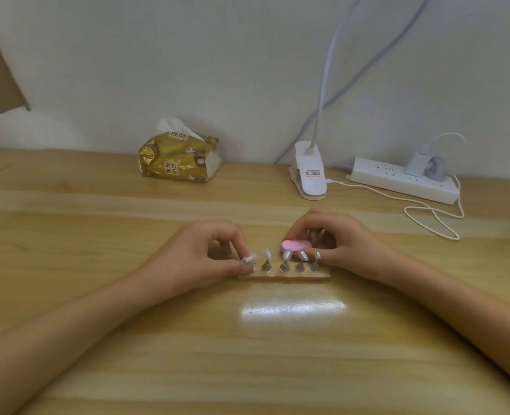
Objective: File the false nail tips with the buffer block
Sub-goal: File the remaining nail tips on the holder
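A wooden strip [283,276] lies mid-table with several small metal stands on it, each carrying a clear false nail tip [286,255]. My left hand [200,256] pinches the leftmost nail tip [247,260] between thumb and forefinger at the strip's left end. Just behind the strip, my right hand [337,238] grips a pink oval buffer block [295,245], whose near edge sits close to the middle nail tips. Whether the buffer touches a tip cannot be told.
A gold tissue pack [179,158] stands at the back of the wooden table [247,354]. A white clip lamp base [310,175] and a white power strip [403,179] with a looped cable [436,217] lie at the back right.
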Available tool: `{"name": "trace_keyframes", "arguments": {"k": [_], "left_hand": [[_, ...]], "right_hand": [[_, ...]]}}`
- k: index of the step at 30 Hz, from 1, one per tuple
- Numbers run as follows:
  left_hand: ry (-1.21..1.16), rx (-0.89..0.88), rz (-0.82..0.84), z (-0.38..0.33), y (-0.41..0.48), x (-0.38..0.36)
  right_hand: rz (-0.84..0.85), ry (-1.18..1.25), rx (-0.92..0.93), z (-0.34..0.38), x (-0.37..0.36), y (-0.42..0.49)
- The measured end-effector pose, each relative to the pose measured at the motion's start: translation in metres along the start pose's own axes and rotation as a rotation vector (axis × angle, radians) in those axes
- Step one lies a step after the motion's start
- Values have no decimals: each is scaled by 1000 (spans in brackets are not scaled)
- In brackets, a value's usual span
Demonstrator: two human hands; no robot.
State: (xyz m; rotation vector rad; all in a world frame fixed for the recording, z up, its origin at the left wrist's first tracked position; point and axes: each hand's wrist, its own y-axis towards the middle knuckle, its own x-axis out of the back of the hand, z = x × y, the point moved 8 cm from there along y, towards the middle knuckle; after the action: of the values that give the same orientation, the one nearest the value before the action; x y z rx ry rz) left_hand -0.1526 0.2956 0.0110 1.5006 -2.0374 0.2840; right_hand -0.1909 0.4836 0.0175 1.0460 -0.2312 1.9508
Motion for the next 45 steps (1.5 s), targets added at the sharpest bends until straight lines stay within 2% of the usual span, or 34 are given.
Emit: {"name": "trace_keyframes", "arguments": {"k": [4,10,16,22,25,28,32,37,40,45], "left_hand": [[67,-79,-6,-11,-6,-1],[-6,-1,13,-6,-13,-2],[-161,127,25,-2,0,7],[-64,90,-157,-6,45,1],[62,106,-190,6,52,-8],[110,111,-209,13,53,-8],[95,109,-230,16,55,-6],[70,111,-215,17,57,-7],[40,117,-209,18,57,-8],[23,106,-197,14,57,-9]], "right_hand": [[42,15,4,3,-4,-6],[115,37,42,9,-10,-9],[-102,208,-91,-1,8,4],[-130,303,-155,-2,3,23],[-201,349,-105,-2,6,21],[-221,329,-9,3,5,17],[-201,240,5,4,0,20],[-282,187,79,10,4,19],[-266,199,30,5,1,21],[-264,169,48,6,2,22]]}}
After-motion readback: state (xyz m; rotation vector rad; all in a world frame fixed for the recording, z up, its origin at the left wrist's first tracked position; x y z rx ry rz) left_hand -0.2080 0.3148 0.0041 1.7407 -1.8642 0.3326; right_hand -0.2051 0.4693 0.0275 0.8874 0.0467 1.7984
